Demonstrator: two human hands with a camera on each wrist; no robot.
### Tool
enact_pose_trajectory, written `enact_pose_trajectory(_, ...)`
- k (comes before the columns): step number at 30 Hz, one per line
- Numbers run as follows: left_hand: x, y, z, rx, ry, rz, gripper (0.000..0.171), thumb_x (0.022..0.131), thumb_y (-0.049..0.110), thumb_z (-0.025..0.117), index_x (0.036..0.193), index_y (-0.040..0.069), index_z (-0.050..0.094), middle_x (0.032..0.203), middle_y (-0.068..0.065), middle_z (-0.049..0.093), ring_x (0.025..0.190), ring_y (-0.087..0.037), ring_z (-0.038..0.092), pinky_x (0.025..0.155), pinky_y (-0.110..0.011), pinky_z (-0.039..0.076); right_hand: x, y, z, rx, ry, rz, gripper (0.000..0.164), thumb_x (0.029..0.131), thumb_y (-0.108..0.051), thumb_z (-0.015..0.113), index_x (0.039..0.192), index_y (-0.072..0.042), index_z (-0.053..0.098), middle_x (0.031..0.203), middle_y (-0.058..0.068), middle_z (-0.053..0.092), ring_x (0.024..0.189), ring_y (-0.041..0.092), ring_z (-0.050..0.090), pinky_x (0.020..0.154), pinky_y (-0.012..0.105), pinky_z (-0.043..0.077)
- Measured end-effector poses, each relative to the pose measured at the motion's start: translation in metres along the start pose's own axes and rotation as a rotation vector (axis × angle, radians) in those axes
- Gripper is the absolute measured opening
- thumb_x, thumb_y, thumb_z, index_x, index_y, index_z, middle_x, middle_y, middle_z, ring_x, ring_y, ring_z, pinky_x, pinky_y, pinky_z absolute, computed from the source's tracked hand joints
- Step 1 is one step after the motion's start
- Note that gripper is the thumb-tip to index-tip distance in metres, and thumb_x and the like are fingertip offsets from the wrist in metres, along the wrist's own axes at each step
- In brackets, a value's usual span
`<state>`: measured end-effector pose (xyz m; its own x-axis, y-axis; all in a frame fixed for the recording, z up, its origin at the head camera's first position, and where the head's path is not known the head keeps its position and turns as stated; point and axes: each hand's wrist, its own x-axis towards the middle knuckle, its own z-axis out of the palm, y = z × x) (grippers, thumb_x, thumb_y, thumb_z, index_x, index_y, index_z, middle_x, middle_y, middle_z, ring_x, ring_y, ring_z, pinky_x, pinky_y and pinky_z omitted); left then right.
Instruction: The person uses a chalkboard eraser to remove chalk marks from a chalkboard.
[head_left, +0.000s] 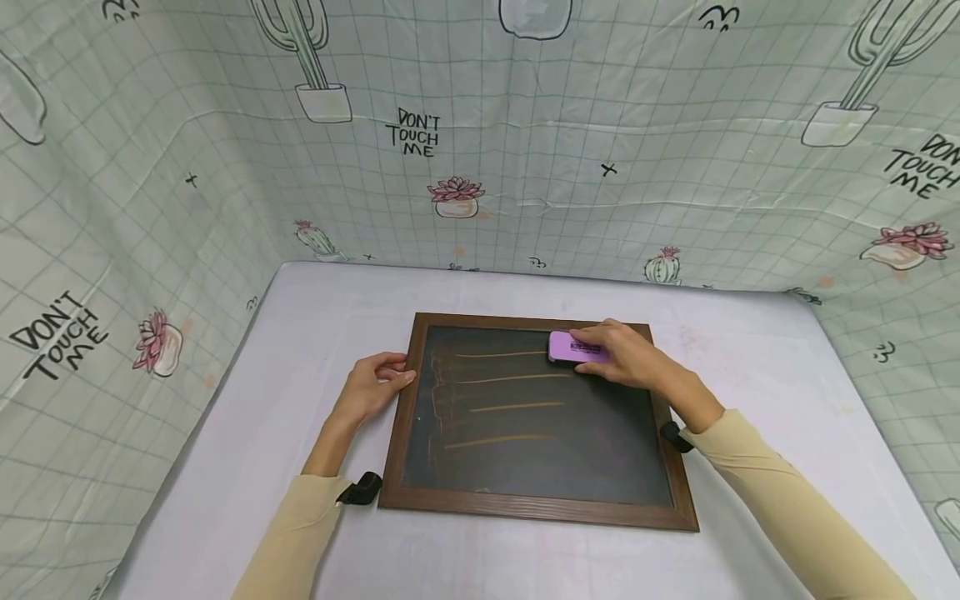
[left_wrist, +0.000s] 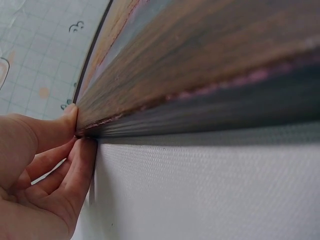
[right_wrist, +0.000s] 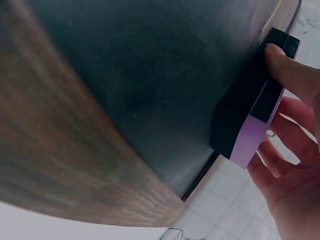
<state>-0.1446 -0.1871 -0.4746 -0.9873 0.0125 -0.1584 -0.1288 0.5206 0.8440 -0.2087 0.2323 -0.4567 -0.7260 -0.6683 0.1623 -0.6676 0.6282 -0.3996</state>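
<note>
A framed chalkboard (head_left: 600,454) lies on the table, its dark surface crossed by several yellowish chalk lines (head_left: 517,407) and fainter smudges on the left. My left hand (head_left: 367,387) pinches the left side of the brown wooden frame (head_left: 396,442); in the left wrist view the thumb (left_wrist: 55,131) is on the frame's upper side, with the fingers below. Near the upper right of the board, my right hand (head_left: 626,354) grips a purple chalkboard eraser (head_left: 562,347). The right wrist view shows its black underside (right_wrist: 240,105) facing the board, thumb along one side and fingers along the other.
White cloth covers the table (head_left: 337,300) around the board. Behind and to the sides hangs a gridded curtain (head_left: 525,167) printed with cacti and words. A black wrist camera (head_left: 362,489) sits beside the frame's lower left, another (head_left: 677,437) over its right edge.
</note>
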Motion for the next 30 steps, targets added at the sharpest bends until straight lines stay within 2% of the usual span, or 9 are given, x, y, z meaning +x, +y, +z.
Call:
enact_pose_trajectory(6,0.000,0.000,0.000,0.010,0.004,0.003,0.040,0.098,0.011,0.071,0.132,-0.008,0.063,0.118,-0.023,0.068,0.104,-0.035,0.067,0.095,-0.045,0.046,0.004,-0.004,0.002,0.005,-0.010,0.006,0.055,0.088,-0.016,0.083,0.132,0.010,0.064,0.129,0.023,0.068,0.108,0.038,0.062,0.088,0.053,0.050)
enact_pose_trajectory(15,-0.001,0.001,-0.001,0.011,-0.005,-0.002,0.041,0.098,0.012,0.071,0.134,-0.007,0.062,0.121,-0.025,0.067,0.106,-0.036,0.066,0.100,-0.050,0.045,0.012,-0.008,0.004,-0.001,-0.046,0.026,0.054,0.088,-0.017,0.083,0.133,0.008,0.064,0.128,0.021,0.068,0.107,0.035,0.061,0.087,0.051,0.050)
enact_pose_trajectory(30,-0.001,0.000,0.000,0.024,-0.007,0.002,0.042,0.098,0.013,0.071,0.134,-0.007,0.062,0.121,-0.024,0.067,0.106,-0.035,0.066,0.097,-0.049,0.046,0.032,-0.021,0.011,-0.012,-0.071,-0.039,0.056,0.087,-0.019,0.084,0.132,0.008,0.065,0.128,0.019,0.069,0.101,0.032,0.061,0.087,0.047,0.051)
